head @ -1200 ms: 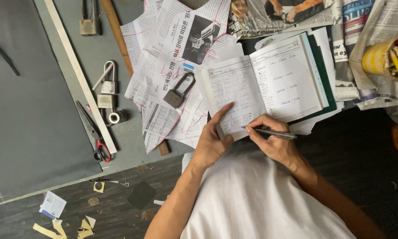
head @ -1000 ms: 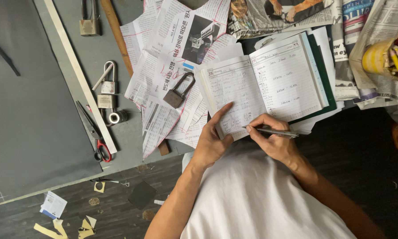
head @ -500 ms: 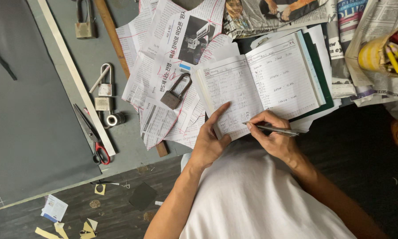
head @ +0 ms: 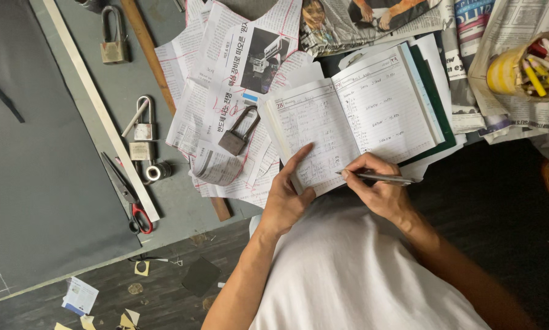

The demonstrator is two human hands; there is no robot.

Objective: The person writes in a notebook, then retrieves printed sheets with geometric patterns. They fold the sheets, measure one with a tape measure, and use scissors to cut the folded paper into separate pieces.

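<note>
Surroundings: cut newspaper sheets (head: 225,91) carrying a dark padlock (head: 236,132); silver padlocks (head: 142,131), scissors (head: 128,195) and a white strip (head: 97,104) to the left; yellow cup of pencils (head: 522,70) at upper right.

Open notebook (head: 360,119) lies at the table's (head: 103,73) near edge. Left hand (head: 286,195) presses flat on its left page, holding nothing. Right hand (head: 378,186), grip closed around a pen (head: 378,178), tip on the page's lower part.

Near edge crowded; bare grey surface at left.

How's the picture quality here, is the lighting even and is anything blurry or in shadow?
Head view: sharp and evenly lit over the open notebook, the right hand with its pen and the left hand; the floor at right falls dark; slight wide-angle stretch at the edges.
</note>
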